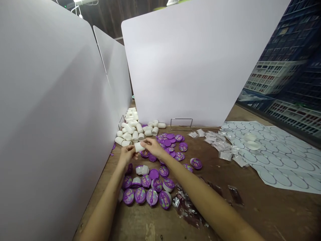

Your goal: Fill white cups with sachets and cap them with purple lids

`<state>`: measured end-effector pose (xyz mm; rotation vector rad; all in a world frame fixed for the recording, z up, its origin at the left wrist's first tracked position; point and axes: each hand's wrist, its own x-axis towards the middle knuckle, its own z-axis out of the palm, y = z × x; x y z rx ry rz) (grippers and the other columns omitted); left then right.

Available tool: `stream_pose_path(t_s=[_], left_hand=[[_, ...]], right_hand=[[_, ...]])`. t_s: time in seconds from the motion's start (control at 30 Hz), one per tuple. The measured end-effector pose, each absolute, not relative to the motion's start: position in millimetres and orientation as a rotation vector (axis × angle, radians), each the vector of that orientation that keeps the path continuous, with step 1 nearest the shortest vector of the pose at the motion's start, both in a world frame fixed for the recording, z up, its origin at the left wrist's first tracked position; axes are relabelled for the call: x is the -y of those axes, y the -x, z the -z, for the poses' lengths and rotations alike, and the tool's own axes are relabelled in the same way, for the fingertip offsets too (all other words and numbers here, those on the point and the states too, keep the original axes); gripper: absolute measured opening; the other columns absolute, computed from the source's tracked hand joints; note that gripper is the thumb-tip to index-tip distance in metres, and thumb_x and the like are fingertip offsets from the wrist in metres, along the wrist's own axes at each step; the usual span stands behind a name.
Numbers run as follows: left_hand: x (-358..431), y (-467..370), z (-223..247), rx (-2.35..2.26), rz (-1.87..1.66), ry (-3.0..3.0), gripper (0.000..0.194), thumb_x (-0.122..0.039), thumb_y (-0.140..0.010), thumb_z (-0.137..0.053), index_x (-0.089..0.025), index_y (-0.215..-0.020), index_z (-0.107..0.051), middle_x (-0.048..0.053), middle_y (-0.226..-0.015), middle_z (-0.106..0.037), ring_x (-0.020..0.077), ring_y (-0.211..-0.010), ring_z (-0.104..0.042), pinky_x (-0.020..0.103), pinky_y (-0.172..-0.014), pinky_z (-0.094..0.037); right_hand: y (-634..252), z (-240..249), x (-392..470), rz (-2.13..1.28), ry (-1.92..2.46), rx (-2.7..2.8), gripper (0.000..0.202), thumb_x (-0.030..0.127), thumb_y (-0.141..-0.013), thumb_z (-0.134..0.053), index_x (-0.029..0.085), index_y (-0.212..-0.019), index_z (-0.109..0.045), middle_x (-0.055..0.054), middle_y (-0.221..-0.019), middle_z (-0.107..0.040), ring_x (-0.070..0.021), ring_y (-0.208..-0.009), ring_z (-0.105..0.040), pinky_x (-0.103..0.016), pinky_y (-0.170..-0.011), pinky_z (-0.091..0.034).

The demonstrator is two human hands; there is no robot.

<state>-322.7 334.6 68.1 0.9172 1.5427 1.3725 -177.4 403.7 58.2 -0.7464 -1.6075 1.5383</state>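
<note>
Between my two hands is a small white plastic cup (138, 147), tilted on its side above the table. The fingers of my left hand (127, 153) close on its left end. My right hand (152, 147) grips the right end, thumb and fingers pinched. Just beyond lies a heap of white cups (135, 135). Purple lids (167, 143) with printed pictures are scattered to the right of my hands. Nearer to me stand several white cups with purple lids (152, 196), grouped between my forearms.
White partitions (180, 73) rise at the left and back. Small clear packets (220, 144) and printed oval sheets (278, 154) lie to the right. Dark red packets (188, 207) rest under my right forearm. Stacked crates (283, 77) stand at far right.
</note>
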Motion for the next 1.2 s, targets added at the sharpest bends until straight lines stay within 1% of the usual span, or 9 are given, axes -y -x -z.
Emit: stream_pose_path(t_s=[0.17,0.37,0.5,0.57,0.7,0.77,0.9,1.1,1.2], left_hand=[[-330.1,328.6,-68.1,-1.655,-1.392,-0.889,0.012,-0.026,-0.065,-0.063,-0.016,-0.063,-0.059,-0.001,-0.053,-0.056,0.0105,-0.044,-0.049,0.024,-0.045,-0.043],[-328.3,340.1,-60.4,-1.938,-1.349,-0.967,0.009,-0.023,-0.064,-0.059,-0.016,-0.058,-0.059,-0.003,-0.044,-0.05,0.0107,-0.041,-0.045,0.022,-0.041,-0.032],[-330.7,334.9,-63.7,-1.999,-1.33,-0.993,0.01,-0.02,-0.063,-0.061,-0.017,-0.055,-0.054,-0.002,-0.046,-0.052,0.0133,-0.046,-0.052,0.021,-0.044,-0.034],[-329.0,329.6,-68.0,-1.964,-1.314,-0.976,0.012,-0.022,-0.065,-0.06,-0.018,-0.057,-0.05,-0.001,-0.048,-0.054,0.0152,-0.046,-0.056,0.023,-0.046,-0.04],[-317.9,318.7,-80.4,-1.683,-1.385,-0.845,0.015,-0.023,-0.063,-0.061,-0.018,-0.063,-0.047,0.002,-0.06,-0.061,0.0158,-0.049,-0.06,0.024,-0.044,-0.046],[-309.9,312.0,-88.0,-1.472,-1.476,-0.727,0.018,-0.018,-0.058,-0.063,-0.017,-0.067,-0.049,0.003,-0.063,-0.063,0.0133,-0.048,-0.058,0.019,-0.037,-0.04],[-295.4,289.2,-100.8,-1.171,-1.483,-0.488,0.034,-0.008,-0.053,-0.057,-0.015,-0.086,-0.055,0.006,-0.071,-0.067,0.0117,-0.048,-0.055,0.016,-0.036,-0.037],[-280.8,241.1,-103.1,-0.909,-1.322,-0.235,0.019,-0.013,-0.07,-0.052,-0.011,-0.088,-0.058,0.011,-0.071,-0.065,0.0168,-0.058,-0.061,0.021,-0.044,-0.046],[-271.5,216.0,-99.8,-0.845,-1.314,-0.211,0.014,-0.021,-0.083,-0.049,-0.012,-0.089,-0.057,0.009,-0.07,-0.063,0.0158,-0.056,-0.06,0.024,-0.047,-0.049]], right_hand=[[170.8,-58.8,-408.1,-1.41,0.683,1.412,0.033,0.033,-0.067,-0.068,0.021,-0.096,-0.058,-0.003,-0.094,-0.066,-0.017,-0.083,-0.063,-0.027,-0.07,-0.052],[157.7,-44.2,-423.1,-1.297,0.919,1.526,0.027,0.035,-0.074,-0.061,0.017,-0.094,-0.061,-0.005,-0.085,-0.067,-0.0192,-0.074,-0.062,-0.034,-0.068,-0.052],[157.0,-44.5,-414.7,-1.094,1.083,1.624,0.034,0.023,-0.067,-0.068,0.017,-0.101,-0.065,-0.01,-0.11,-0.065,-0.0242,-0.102,-0.059,-0.041,-0.094,-0.045],[147.2,-54.7,-416.4,-0.939,1.18,1.756,0.04,0.022,-0.067,-0.072,0.02,-0.107,-0.066,-0.008,-0.123,-0.061,-0.0236,-0.116,-0.053,-0.037,-0.102,-0.038],[81.6,-81.5,-443.1,-0.562,1.644,1.997,0.019,0.025,-0.084,-0.061,0.023,-0.101,-0.069,-0.006,-0.11,-0.069,-0.0213,-0.109,-0.06,-0.034,-0.096,-0.04],[28.7,-87.3,-456.4,-0.459,1.908,1.899,0.018,0.018,-0.085,-0.057,0.016,-0.098,-0.07,-0.014,-0.103,-0.069,-0.026,-0.105,-0.062,-0.038,-0.092,-0.042],[-64.2,-72.1,-461.0,-0.234,2.248,1.721,0.03,0.008,-0.088,-0.046,0.004,-0.112,-0.064,-0.028,-0.115,-0.062,-0.0324,-0.115,-0.056,-0.044,-0.091,-0.039],[-103.2,-37.9,-443.9,-0.189,2.189,1.918,0.022,0.012,-0.085,-0.053,0.011,-0.096,-0.072,-0.016,-0.093,-0.07,-0.0246,-0.094,-0.064,-0.031,-0.078,-0.043],[-100.0,-36.9,-433.3,-0.134,2.156,1.937,0.032,0.006,-0.084,-0.046,0.012,-0.105,-0.07,-0.015,-0.1,-0.07,-0.0242,-0.097,-0.063,-0.03,-0.081,-0.042]])
